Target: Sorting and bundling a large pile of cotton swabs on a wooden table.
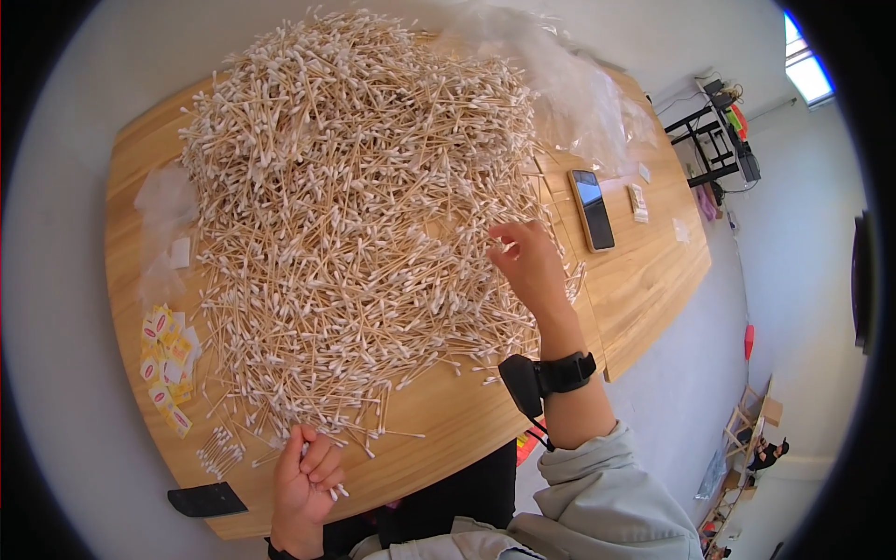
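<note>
A large heap of cotton swabs point(355, 187) with wooden sticks and white tips covers much of the wooden table. My left hand point(306, 490) is closed at the near edge, below the heap; a few white swab tips poke out under its fingers. Over the heap's right side is my right hand point(529, 266), its fingers curled toward the thumb. White shows between those fingers, but I cannot make out whether it is held or lies behind. To the left of my left hand lies a small row of swabs point(220, 453), set side by side.
Yellow-and-white printed paper cards point(170, 364) lie along the left edge, below a clear plastic bag point(166, 219). A dark flat strip point(207, 500) rests at the near left corner. On the right are a phone point(592, 210), a small white packet point(638, 203) and crumpled clear plastic point(569, 84).
</note>
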Demonstrator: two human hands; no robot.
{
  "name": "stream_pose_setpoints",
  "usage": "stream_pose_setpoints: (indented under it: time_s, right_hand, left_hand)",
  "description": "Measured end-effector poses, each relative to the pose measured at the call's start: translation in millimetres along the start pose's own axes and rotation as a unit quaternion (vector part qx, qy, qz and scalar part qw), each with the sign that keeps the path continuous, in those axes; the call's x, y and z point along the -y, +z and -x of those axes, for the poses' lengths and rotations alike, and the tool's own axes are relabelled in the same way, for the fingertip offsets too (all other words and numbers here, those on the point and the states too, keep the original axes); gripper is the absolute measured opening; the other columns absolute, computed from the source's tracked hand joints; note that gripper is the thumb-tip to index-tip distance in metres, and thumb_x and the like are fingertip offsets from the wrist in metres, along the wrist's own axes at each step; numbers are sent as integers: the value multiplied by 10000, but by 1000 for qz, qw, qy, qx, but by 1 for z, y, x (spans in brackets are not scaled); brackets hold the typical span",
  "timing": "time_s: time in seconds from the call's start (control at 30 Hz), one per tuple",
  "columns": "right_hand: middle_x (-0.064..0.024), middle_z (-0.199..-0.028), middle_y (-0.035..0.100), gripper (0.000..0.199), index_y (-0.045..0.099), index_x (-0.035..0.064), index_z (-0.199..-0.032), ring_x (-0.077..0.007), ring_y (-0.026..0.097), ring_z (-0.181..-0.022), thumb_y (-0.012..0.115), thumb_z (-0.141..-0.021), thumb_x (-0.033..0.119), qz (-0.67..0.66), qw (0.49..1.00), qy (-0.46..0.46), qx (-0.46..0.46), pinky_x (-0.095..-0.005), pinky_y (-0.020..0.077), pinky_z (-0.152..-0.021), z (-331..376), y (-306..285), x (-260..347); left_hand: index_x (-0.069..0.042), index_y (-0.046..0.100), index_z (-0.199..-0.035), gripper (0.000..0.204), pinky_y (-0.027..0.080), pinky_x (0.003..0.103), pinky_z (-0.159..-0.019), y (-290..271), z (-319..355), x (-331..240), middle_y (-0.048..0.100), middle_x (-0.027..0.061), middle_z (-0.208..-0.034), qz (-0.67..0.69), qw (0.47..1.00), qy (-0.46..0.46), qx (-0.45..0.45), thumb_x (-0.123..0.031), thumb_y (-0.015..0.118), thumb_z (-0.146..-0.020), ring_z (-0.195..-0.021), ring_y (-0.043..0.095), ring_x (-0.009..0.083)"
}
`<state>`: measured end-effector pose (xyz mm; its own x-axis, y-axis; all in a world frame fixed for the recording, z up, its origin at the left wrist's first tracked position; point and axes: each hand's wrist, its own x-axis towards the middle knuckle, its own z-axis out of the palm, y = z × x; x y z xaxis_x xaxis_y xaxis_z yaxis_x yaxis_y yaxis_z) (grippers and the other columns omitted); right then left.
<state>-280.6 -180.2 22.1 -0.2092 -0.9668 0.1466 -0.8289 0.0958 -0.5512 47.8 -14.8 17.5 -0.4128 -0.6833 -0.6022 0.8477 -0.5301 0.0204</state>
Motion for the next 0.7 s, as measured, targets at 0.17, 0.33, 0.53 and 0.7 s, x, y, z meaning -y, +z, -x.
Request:
stream_pose_setpoints:
  time_s: [0.17, 0.33, 0.53, 0.7]
  right_hand:
    - [-73, -865, 534, 119, 656, 154, -822, -242, 591, -732, 680, -705, 154, 62, 994, 32, 89, -366, 472, -635, 21, 1, -10]
    - [-90, -833, 540, 60, 660, 143, -787, -257, 591, -743, 633, -738, 121, 40, 990, 28, 129, -356, 471, -643, 34, -6, -18]
    - [-132, -816, 602, 107, 670, 121, -829, -291, 593, -729, 660, -723, 133, 12, 997, 72, 18, -348, 469, -639, -8, 12, -3]
    - [-73, -757, 631, 152, 658, 58, -824, -192, 591, -673, 666, -762, 197, -162, 971, 138, 109, -277, 444, -609, -21, 14, -13]
  left_hand:
    - [-87, 511, -887, 260, 238, 183, -396, 1, -2, 3, 294, -47, -567, -3, 1000, 5, -5, -276, 356, -978, -479, 276, 50]
    - [-87, 512, -899, 255, 243, 184, -404, 2, -1, 6, 296, -45, -574, -16, 1000, 4, -12, -275, 358, -977, -480, 275, 53]
    - [-91, 515, -916, 251, 247, 185, -406, 4, -4, 11, 296, -45, -576, -33, 999, -11, -7, -278, 359, -976, -484, 277, 53]
    - [-93, 520, -919, 249, 249, 183, -407, 6, -2, 12, 298, -46, -575, -47, 999, -9, 6, -279, 364, -974, -489, 286, 52]
